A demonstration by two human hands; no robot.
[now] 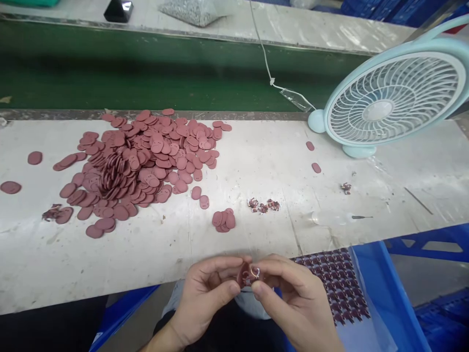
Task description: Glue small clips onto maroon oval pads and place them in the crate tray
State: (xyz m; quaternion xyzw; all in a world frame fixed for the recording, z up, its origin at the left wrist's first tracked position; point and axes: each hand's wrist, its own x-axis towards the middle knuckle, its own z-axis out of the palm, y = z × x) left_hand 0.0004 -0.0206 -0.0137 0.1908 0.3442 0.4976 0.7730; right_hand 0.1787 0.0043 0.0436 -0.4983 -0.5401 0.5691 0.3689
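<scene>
Left hand (203, 293) pinches a maroon disc (241, 275) and right hand (298, 298) a small part (254, 273) of unclear shape, both partly hidden, beside the table (249, 171).

Left hand (205, 296) and right hand (298, 298) close together, fingers (220, 263) curled, thumbs (227, 290) inward, lower fingers apparently folded
</scene>
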